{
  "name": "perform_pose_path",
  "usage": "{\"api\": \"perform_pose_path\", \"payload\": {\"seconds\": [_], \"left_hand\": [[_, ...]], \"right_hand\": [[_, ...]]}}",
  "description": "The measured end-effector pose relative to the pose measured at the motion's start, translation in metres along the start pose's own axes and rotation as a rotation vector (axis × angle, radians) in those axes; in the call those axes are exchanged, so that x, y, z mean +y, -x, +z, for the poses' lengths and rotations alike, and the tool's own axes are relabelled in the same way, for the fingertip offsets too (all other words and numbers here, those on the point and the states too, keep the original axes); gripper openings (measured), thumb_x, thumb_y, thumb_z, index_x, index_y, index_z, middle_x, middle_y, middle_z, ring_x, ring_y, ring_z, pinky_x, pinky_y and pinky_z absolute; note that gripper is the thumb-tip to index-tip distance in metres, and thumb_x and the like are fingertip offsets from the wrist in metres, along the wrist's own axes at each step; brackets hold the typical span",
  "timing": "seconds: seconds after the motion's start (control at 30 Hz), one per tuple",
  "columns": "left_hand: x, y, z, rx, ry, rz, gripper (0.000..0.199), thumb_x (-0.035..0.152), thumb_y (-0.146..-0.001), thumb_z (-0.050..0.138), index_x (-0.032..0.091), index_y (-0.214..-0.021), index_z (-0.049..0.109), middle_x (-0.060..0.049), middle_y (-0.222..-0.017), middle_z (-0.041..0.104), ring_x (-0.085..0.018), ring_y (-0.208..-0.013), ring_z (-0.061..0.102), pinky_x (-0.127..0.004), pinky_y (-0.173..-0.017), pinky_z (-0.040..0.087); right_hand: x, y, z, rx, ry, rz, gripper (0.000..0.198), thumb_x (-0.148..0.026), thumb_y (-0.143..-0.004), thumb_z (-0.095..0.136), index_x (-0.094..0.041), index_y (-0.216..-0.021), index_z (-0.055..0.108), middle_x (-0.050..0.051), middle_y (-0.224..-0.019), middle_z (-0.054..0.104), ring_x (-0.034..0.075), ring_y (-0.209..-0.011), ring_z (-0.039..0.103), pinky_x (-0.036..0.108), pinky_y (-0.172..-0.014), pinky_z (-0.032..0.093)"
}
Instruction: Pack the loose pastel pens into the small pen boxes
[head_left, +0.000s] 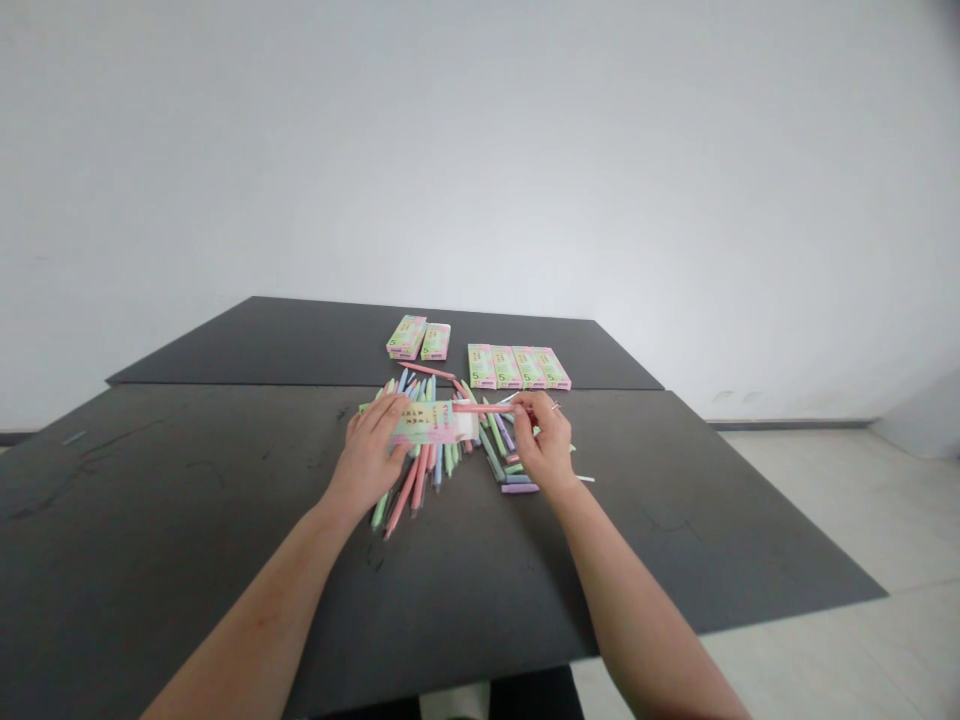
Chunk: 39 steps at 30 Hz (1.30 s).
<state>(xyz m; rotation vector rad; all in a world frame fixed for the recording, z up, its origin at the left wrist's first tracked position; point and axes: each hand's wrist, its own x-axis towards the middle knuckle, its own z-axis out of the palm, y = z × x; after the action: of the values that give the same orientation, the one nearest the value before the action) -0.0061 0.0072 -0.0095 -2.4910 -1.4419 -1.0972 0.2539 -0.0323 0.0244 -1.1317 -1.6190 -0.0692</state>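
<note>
My left hand (373, 447) is closed around the left part of a small pink and green carton (427, 423), which lies sideways with its white flap open toward the right. Between the fingertips of my right hand (545, 440) is a red pen (486, 408). Its left end is at the carton's open mouth; how far it reaches inside is hidden. Under and around both hands lies a loose heap of pens (422, 480) in pink, green, blue and purple. My right hand covers part of the pens on its side.
Several closed cartons (519, 368) stand in a row at the back right of the dark table (187, 520). More cartons (407, 337) are stacked at the back left of that row. A pale wall (480, 150) rises behind the table.
</note>
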Motion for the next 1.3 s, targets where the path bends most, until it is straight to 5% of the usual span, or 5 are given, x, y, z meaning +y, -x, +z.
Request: {"api": "perform_pose_path", "payload": {"seconds": [0.37, 0.77, 1.3], "left_hand": [[0.0, 0.001, 0.001, -0.003, 0.009, 0.035, 0.055, 0.016, -0.079, 0.05, 0.018, -0.135, 0.044, -0.013, -0.14, 0.05, -0.028, -0.133, 0.042, -0.049, -0.111, 0.033], [0.002, 0.001, 0.0, -0.027, -0.009, 0.035, 0.054, 0.016, -0.08, 0.048, 0.018, -0.134, 0.044, -0.013, -0.14, 0.05, -0.029, -0.134, 0.041, -0.05, -0.11, 0.032], [0.001, 0.001, 0.001, -0.031, -0.007, 0.03, 0.055, 0.016, -0.079, 0.047, 0.019, -0.134, 0.045, -0.013, -0.14, 0.05, -0.029, -0.134, 0.041, -0.052, -0.11, 0.032]], "right_hand": [[-0.002, -0.005, -0.003, -0.024, -0.021, -0.041, 0.016, -0.02, -0.093, 0.043, -0.02, -0.098, 0.059, 0.005, -0.085, 0.061, 0.018, -0.077, 0.057, 0.03, -0.07, 0.044], [0.005, -0.001, 0.004, -0.099, -0.161, 0.169, 0.017, -0.025, -0.091, 0.046, -0.019, -0.089, 0.062, 0.0, -0.072, 0.062, 0.014, -0.062, 0.054, 0.026, -0.059, 0.041], [0.001, 0.005, 0.017, -0.267, -0.14, -0.06, 0.019, -0.021, -0.092, 0.049, -0.021, -0.105, 0.063, 0.006, -0.094, 0.067, 0.02, -0.084, 0.062, 0.031, -0.074, 0.049]]}}
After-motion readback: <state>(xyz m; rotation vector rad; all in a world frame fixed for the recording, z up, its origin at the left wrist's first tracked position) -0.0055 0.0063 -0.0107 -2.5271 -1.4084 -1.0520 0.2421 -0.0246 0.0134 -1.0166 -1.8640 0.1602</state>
